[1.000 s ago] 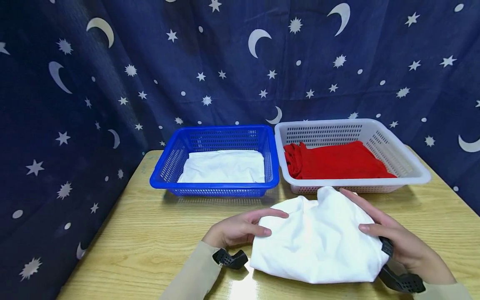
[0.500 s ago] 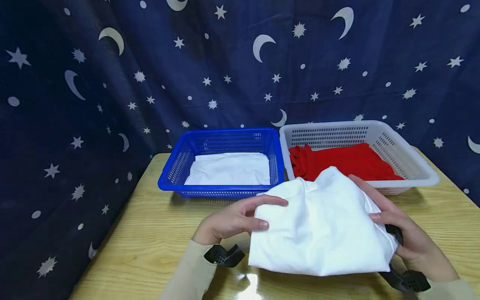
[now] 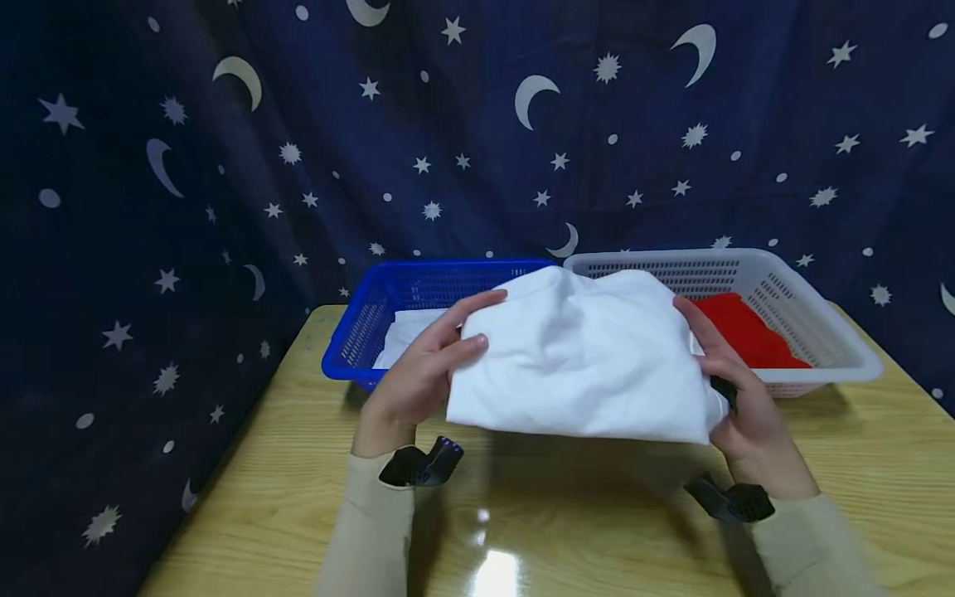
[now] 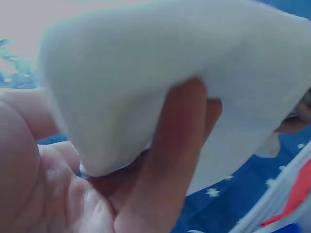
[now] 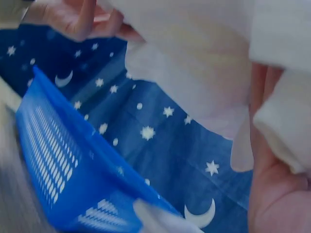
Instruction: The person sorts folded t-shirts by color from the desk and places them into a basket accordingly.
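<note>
A folded white cloth (image 3: 582, 356) hangs in the air above the table, held between both hands. My left hand (image 3: 425, 369) grips its left end, thumb and index finger on the near face; the left wrist view shows other fingers beneath the cloth (image 4: 146, 82). At the right end, my right hand (image 3: 734, 381) holds it with the thumb in front and several fingers behind, as layered folds (image 5: 286, 121) show in the right wrist view. The cloth overlaps the front of both baskets in the head view.
Behind the cloth stand a blue basket (image 3: 351, 373) with white fabric (image 3: 406, 327) inside and a white basket (image 3: 828, 373) with red fabric (image 3: 753, 336). A wooden table (image 3: 283, 497) bears both. A dark blue star-and-moon curtain (image 3: 477, 116) hangs behind and at the left.
Both hands have lifted the white cloth up from low over the table and moved it forward and a little left, toward the baskets. The head view has shifted slightly.
</note>
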`<state>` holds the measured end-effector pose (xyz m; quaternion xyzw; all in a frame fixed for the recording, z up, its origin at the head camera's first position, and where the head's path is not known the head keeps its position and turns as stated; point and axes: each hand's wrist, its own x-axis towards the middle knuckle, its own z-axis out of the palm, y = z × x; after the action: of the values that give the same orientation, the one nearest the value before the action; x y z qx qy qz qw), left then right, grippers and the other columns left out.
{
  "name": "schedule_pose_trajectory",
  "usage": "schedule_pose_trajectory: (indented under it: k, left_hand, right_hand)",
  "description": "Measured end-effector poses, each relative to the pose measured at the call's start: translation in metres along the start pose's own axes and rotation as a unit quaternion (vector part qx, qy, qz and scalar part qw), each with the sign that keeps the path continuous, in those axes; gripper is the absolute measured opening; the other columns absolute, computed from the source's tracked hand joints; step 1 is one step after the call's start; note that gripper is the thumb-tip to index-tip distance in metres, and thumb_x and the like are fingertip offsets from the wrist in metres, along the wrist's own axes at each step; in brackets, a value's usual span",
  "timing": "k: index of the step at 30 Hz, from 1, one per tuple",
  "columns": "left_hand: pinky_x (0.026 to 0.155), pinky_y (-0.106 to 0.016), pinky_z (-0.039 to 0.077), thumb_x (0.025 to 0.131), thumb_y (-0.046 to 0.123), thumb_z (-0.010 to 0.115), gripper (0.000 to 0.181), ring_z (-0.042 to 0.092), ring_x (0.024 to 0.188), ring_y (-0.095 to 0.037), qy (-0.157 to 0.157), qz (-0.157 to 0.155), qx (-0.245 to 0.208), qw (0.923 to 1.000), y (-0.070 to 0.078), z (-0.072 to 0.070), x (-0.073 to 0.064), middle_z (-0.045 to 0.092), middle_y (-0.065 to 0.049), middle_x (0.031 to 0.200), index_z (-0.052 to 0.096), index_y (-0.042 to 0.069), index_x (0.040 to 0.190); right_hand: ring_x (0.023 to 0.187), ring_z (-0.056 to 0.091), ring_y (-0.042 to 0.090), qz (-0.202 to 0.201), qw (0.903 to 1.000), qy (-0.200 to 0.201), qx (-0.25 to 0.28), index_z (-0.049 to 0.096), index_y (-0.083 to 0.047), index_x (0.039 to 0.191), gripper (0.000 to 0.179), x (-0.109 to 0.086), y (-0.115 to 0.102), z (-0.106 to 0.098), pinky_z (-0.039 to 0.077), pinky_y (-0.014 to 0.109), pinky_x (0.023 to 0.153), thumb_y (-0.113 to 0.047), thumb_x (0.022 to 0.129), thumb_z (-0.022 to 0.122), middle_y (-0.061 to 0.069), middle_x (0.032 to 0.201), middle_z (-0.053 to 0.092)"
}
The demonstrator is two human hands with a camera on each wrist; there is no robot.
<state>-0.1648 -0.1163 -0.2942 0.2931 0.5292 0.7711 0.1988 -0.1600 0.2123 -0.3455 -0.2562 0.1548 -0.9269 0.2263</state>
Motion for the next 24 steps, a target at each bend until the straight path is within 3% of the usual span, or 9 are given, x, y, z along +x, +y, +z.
schedule_pose_trajectory:
  k: [4, 8, 14, 16, 20, 24]
  left_hand:
    - [0.076, -0.044, 0.048, 0.092, 0.011, 0.039, 0.052, 0.051, 0.103, -0.031, 0.027, 0.040, 0.021, 0.9986, 0.008, -0.005, -0.002, 0.027, -0.013, 0.137, 0.025, 0.022, 0.140]
    - [0.087, -0.043, 0.043, 0.090, 0.015, 0.041, 0.057, 0.038, 0.119, -0.032, 0.054, 0.071, 0.052, 0.9947, 0.013, -0.009, -0.007, 0.016, -0.002, 0.144, 0.019, 0.027, 0.142]
    - [0.089, -0.044, 0.041, 0.090, 0.013, 0.043, 0.058, 0.032, 0.122, -0.034, 0.082, 0.113, 0.040, 0.9894, 0.017, -0.012, -0.009, 0.016, -0.001, 0.144, 0.022, 0.031, 0.141]
    - [0.087, -0.043, 0.043, 0.091, 0.012, 0.043, 0.054, 0.034, 0.120, -0.035, 0.088, 0.122, 0.039, 0.9879, 0.018, -0.014, -0.008, 0.019, -0.003, 0.143, 0.026, 0.026, 0.140]
    - [0.084, -0.038, 0.046, 0.092, 0.010, 0.041, 0.047, 0.038, 0.115, -0.031, 0.103, 0.126, 0.058, 0.9850, 0.017, -0.018, -0.008, 0.025, -0.008, 0.139, 0.034, 0.015, 0.138]
    - [0.081, -0.038, 0.046, 0.091, 0.011, 0.044, 0.047, 0.043, 0.110, -0.029, 0.122, 0.128, 0.062, 0.9823, 0.017, -0.023, -0.008, 0.029, -0.011, 0.136, 0.035, 0.015, 0.137]
  right_hand:
    - [0.126, 0.031, 0.023, -0.042, 0.9989, 0.020, -0.011, 0.020, -0.022, 0.143, 0.058, 0.019, 0.011, 0.007, 0.035, 0.039, 0.095, 0.005, 0.092, 0.022, -0.004, 0.147, 0.017]
    - [0.126, 0.031, 0.023, -0.079, 0.9962, 0.034, 0.016, 0.025, -0.019, 0.142, 0.064, 0.038, 0.022, 0.015, 0.030, 0.038, 0.099, 0.009, 0.085, 0.038, -0.002, 0.146, 0.021]
    - [0.121, 0.037, 0.026, -0.099, 0.9937, 0.029, 0.044, 0.029, -0.018, 0.140, 0.072, 0.065, 0.033, 0.013, 0.030, 0.041, 0.099, 0.008, 0.077, 0.051, 0.002, 0.145, 0.024]
    - [0.119, 0.039, 0.026, -0.104, 0.9925, 0.033, 0.054, 0.031, -0.017, 0.140, 0.072, 0.073, 0.036, 0.010, 0.030, 0.041, 0.099, 0.006, 0.076, 0.053, 0.002, 0.144, 0.026]
    - [0.118, 0.039, 0.025, -0.117, 0.9894, 0.039, 0.078, 0.034, -0.018, 0.138, 0.056, 0.087, 0.041, 0.002, 0.036, 0.041, 0.096, -0.002, 0.086, 0.047, 0.003, 0.142, 0.029]
    - [0.122, 0.035, 0.024, -0.121, 0.9901, 0.031, 0.063, 0.034, -0.018, 0.138, 0.048, 0.096, 0.047, -0.006, 0.034, 0.040, 0.097, -0.013, 0.091, 0.044, 0.003, 0.142, 0.027]
